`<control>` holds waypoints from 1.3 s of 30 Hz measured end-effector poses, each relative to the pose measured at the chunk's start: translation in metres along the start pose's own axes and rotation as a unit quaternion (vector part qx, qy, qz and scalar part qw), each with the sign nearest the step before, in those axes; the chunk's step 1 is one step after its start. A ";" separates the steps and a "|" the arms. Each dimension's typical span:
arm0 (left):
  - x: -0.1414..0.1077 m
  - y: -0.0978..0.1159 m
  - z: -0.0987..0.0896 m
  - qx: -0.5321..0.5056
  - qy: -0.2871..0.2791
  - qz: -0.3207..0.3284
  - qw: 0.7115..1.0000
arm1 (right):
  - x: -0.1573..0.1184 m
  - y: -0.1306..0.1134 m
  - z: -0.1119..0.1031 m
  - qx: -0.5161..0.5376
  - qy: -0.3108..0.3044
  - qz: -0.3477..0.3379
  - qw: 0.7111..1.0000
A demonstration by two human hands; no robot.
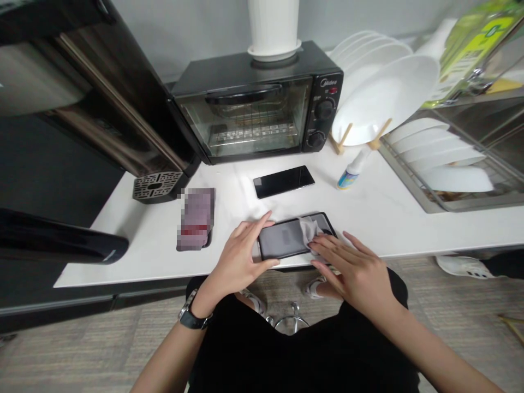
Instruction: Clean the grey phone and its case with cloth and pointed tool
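Observation:
A phone with a dark frame and greyish screen [280, 240] lies flat near the front edge of the white counter. My left hand [237, 254] steadies its left end, fingers at the far edge and thumb at the near one. Under the fingertips of my right hand [354, 267], a crumpled pale cloth [310, 229] is pressed onto the right part of the screen. Beyond it rests a second phone, black and face up [284, 182]. A small spray bottle [352, 170] stands to the right of that phone. On the left lies a purplish, pixelated flat item [196, 218].
Behind are a black toaster oven [254, 114] with a white pot [274, 24] on top and, left, a tall dark appliance with a drip tray [158, 185]. White plates [385, 93] stand in a rack at right, beside a metal dish basket [442, 204].

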State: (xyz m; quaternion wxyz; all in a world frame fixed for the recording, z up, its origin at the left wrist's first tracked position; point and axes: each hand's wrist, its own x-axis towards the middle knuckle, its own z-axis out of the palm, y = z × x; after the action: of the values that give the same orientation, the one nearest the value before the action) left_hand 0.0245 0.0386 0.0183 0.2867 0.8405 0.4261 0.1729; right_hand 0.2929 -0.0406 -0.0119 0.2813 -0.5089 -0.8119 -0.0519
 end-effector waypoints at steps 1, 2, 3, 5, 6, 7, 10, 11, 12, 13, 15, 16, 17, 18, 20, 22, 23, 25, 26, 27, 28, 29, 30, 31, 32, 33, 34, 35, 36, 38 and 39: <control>0.000 0.000 0.000 -0.003 0.000 -0.001 1.000 | -0.004 0.004 -0.002 -0.016 0.000 0.005 1.000; 0.001 0.001 -0.001 -0.005 -0.002 -0.001 1.000 | -0.007 0.007 -0.002 -0.029 -0.003 0.009 1.000; 0.001 0.001 -0.001 -0.008 -0.003 0.000 1.000 | -0.009 0.008 -0.003 -0.040 -0.005 0.012 0.999; 0.003 0.002 -0.001 -0.011 -0.010 0.000 1.000 | -0.012 0.007 -0.001 -0.058 -0.011 0.020 0.998; 0.003 0.002 -0.002 -0.012 -0.014 0.000 1.000 | -0.012 0.005 0.001 -0.067 -0.012 0.027 0.997; 0.004 0.002 -0.002 -0.013 -0.018 -0.001 1.000 | -0.011 0.002 0.003 -0.075 -0.011 0.036 0.996; 0.006 0.002 -0.004 -0.013 -0.028 -0.001 1.000 | -0.005 -0.008 0.009 -0.090 -0.007 0.073 0.993; 0.006 0.002 -0.004 -0.013 -0.031 0.000 0.999 | -0.002 -0.010 0.010 -0.090 -0.007 0.084 0.992; 0.006 0.001 -0.004 -0.013 -0.033 0.000 0.999 | 0.002 -0.013 0.012 -0.088 -0.007 0.093 0.992; 0.007 0.000 -0.004 -0.014 -0.035 0.001 0.999 | 0.007 -0.015 0.015 -0.086 -0.007 0.100 0.991; 0.007 -0.001 -0.004 -0.017 -0.035 0.004 0.999 | 0.016 -0.020 0.022 -0.081 -0.002 0.102 0.991; 0.007 -0.002 -0.004 -0.020 -0.033 0.007 0.999 | 0.021 -0.023 0.026 -0.078 0.002 0.099 0.992; 0.007 -0.003 -0.004 -0.024 -0.029 0.010 0.999 | 0.025 -0.028 0.031 -0.074 0.005 0.094 0.993; 0.007 -0.004 -0.003 -0.027 -0.024 0.013 0.999 | 0.030 -0.033 0.036 -0.069 0.007 0.090 0.994; 0.006 -0.006 -0.003 -0.034 -0.014 0.015 0.999 | 0.039 -0.047 0.045 -0.047 0.005 0.080 0.996; 0.006 -0.007 -0.003 -0.040 -0.010 0.015 0.999 | 0.046 -0.061 0.052 -0.002 -0.003 0.059 0.998; 0.005 -0.008 -0.003 -0.042 -0.010 0.014 0.999 | 0.049 -0.068 0.054 0.026 -0.009 0.046 0.999; 0.004 -0.009 -0.003 -0.044 -0.011 0.012 0.999 | 0.053 -0.076 0.055 0.078 -0.017 0.024 0.997; 0.003 -0.009 -0.003 -0.042 -0.010 0.008 0.999 | 0.053 -0.077 0.054 0.097 -0.020 0.016 0.995; 0.002 -0.008 -0.003 -0.039 -0.008 0.004 0.999 | 0.053 -0.077 0.051 0.112 -0.025 0.009 0.993; 0.002 -0.008 -0.003 -0.035 -0.006 0.000 0.999 | 0.052 -0.075 0.048 0.124 -0.029 0.001 0.992; 0.001 -0.007 -0.003 -0.031 -0.005 -0.002 1.000 | 0.049 -0.071 0.043 0.133 -0.034 -0.005 0.990; 0.001 -0.006 -0.003 -0.026 -0.003 -0.001 1.000 | 0.047 -0.067 0.039 0.139 -0.039 -0.010 0.990; 0.001 -0.006 -0.003 -0.023 -0.002 0.001 1.000 | 0.043 -0.063 0.034 0.140 -0.043 -0.013 0.989; 0.001 -0.005 -0.002 -0.020 -0.001 0.005 1.000 | 0.039 -0.059 0.030 0.137 -0.043 -0.013 0.990; 0.001 -0.004 -0.002 -0.018 0.000 0.008 1.000 | 0.035 -0.054 0.026 0.131 -0.041 -0.013 0.990; 0.001 -0.004 -0.002 -0.016 0.001 0.009 1.000 | 0.031 -0.049 0.022 0.123 -0.038 -0.013 0.992; 0.001 -0.003 -0.001 -0.015 0.002 0.009 1.000 | 0.028 -0.044 0.018 0.113 -0.033 -0.012 0.993; 0.001 -0.003 -0.001 -0.014 0.003 0.006 1.000 | 0.024 -0.038 0.015 0.102 -0.027 -0.012 0.994; 0.001 -0.001 -0.001 -0.012 0.003 -0.001 1.000 | 0.016 -0.025 0.008 0.074 -0.017 -0.010 0.997; 0.001 0.000 -0.001 -0.011 0.002 -0.005 1.000 | 0.012 -0.018 0.005 0.057 -0.011 -0.005 0.998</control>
State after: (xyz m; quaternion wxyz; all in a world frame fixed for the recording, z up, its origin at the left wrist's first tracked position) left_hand 0.0243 0.0404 0.0193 0.2955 0.8349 0.4287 0.1782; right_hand 0.2716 -0.0381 -0.0065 0.3001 -0.4885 -0.8193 -0.0016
